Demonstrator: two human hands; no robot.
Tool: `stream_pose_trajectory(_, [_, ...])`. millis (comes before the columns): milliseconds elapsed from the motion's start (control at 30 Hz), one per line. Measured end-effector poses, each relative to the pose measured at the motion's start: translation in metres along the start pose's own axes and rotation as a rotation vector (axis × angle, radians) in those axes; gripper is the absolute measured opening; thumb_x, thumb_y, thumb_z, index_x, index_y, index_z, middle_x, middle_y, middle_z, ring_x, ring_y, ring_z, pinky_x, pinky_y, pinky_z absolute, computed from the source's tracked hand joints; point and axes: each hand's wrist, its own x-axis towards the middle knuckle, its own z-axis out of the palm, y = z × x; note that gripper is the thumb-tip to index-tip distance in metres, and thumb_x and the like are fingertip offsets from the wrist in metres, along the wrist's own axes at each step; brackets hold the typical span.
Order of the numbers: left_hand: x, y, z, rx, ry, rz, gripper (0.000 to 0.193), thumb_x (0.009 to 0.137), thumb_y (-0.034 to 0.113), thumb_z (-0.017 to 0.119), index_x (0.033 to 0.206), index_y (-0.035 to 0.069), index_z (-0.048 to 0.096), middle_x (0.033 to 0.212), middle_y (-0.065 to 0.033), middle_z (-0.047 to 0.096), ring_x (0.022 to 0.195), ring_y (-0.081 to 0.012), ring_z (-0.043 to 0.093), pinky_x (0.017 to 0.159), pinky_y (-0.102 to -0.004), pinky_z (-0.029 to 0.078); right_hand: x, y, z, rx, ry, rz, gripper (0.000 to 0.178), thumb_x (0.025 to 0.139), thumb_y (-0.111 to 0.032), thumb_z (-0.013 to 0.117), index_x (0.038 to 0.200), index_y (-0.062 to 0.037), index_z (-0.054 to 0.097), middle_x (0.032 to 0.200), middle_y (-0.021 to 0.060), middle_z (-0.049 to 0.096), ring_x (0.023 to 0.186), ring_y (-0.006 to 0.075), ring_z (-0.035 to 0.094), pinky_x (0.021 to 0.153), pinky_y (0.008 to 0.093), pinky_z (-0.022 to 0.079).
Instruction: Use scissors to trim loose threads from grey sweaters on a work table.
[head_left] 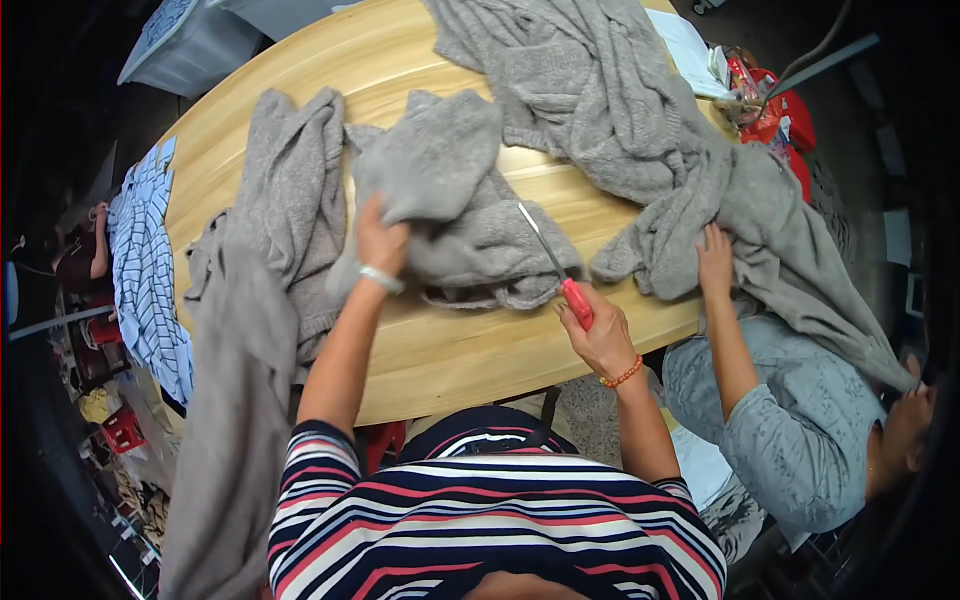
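Observation:
On the wooden table, a grey knit garment lies bunched in front of me. My left hand grips the garment's near left edge, and that part of the cloth is raised and blurred. A red-handled tool with a slim metal shaft sits in my closed right hand. Its pale tip points up and left over the garment's right part; I cannot make out the exact kind. Another grey knit piece lies left of my left hand and drapes over the near table edge.
At my right, a co-worker's hand rests by a large heap of grey knitwear. A blue checked cloth hangs over the left edge. Grey plastic bins stand behind the table. Red bags and white papers are at far right.

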Motion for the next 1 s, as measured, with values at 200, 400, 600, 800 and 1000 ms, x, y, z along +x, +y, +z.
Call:
stream_pose_trajectory(200, [-0.055,0.118,0.077,-0.043,-0.357,0.707,0.047,0.081,0.01,0.072,0.127,0.008,0.061,0.124,-0.02,0.061,0.11,-0.0385,0.06,0.094,-0.0424,0.049,0.012,-0.031,-0.027,0.203,0.178,-0.035,0.028,0.09,-0.01,0.068,0.117,-0.0041,0.064,0.098,0.019,0.069,0.089,0.0383,0.068,0.076,0.0372,0.052])
stream_pose_trajectory(400, [-0.123,0.038,0.047,-0.067,-0.405,0.678,0.039,0.079,0.002,0.075,0.117,0.004,0.065,0.111,-0.0163,0.064,0.098,-0.0353,0.063,0.084,-0.039,0.052,0.023,-0.009,-0.024,0.049,0.176,0.011,0.031,0.093,-0.011,0.065,0.123,-0.0026,0.063,0.105,0.0148,0.07,0.093,0.0192,0.069,0.082,0.0312,0.053])
stream_pose_trajectory(600, [-0.107,0.07,0.067,0.223,-0.132,0.454,0.051,0.075,0.009,0.081,0.12,0.005,0.057,0.131,-0.0205,0.046,0.11,-0.0353,0.052,0.09,-0.0443,0.045,0.04,0.003,-0.002,0.073,0.082,-0.06,0.037,0.09,-0.014,0.066,0.125,-0.0035,0.06,0.108,0.0185,0.067,0.1,0.0356,0.067,0.086,0.0382,0.052])
stream_pose_trajectory(800, [-0.07,0.094,0.075,-0.044,-0.37,0.298,0.022,0.086,0.009,0.073,0.102,0.003,0.059,0.101,-0.0087,0.057,0.093,-0.0232,0.056,0.082,-0.035,0.046,0.029,0.005,-0.03,0.075,0.113,-0.101,0.037,0.089,-0.014,0.066,0.124,-0.0038,0.059,0.112,0.0176,0.066,0.101,0.0389,0.064,0.087,0.0414,0.051])
stream_pose_trajectory(1000, [-0.067,0.079,0.068,-1.424,-0.944,-0.327,0.018,0.099,0.02,0.061,0.109,0.005,0.061,0.102,-0.0037,0.065,0.092,-0.0139,0.062,0.082,-0.0293,0.05,-0.005,0.017,-0.06,0.057,0.131,-0.016,0.035,0.089,-0.013,0.067,0.122,-0.0034,0.061,0.103,0.0171,0.067,0.097,0.036,0.067,0.085,0.0388,0.052])
